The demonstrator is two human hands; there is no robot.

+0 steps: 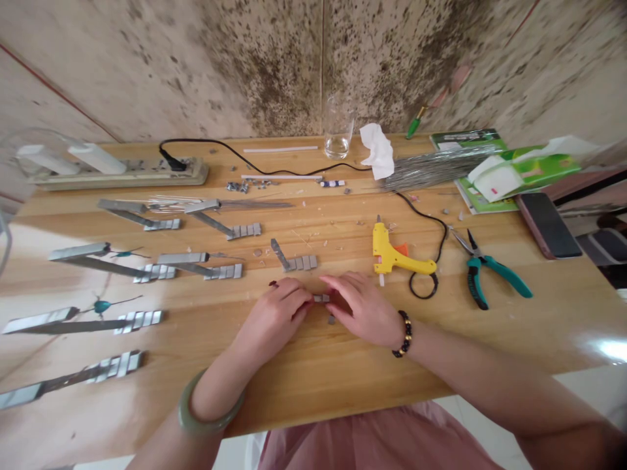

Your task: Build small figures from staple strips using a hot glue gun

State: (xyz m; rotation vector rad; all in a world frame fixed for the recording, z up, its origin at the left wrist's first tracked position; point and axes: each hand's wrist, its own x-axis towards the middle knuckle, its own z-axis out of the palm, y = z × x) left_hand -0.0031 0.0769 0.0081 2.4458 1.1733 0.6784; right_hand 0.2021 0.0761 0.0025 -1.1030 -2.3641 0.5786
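Near the table's front edge, my left hand (280,314) pinches the left end of a small grey segmented strip (322,298) between thumb and fingertips. My right hand (366,308) curls around the strip's right end, thumb and index finger close against it. A small loose grey piece (332,320) lies on the wood just below my right fingertips. Just beyond my hands sits a bent grey strip with block-like segments (300,263). To the right of it lies a yellow hot glue gun (392,251) with an orange trigger.
Several similar bent grey pieces (223,271) cover the table's left side. A power strip (147,173), a glass of water (337,145), crumpled tissue (378,150) and a wire bundle (435,168) line the back. Teal-handled pliers (482,261) and a phone (549,224) are at right.
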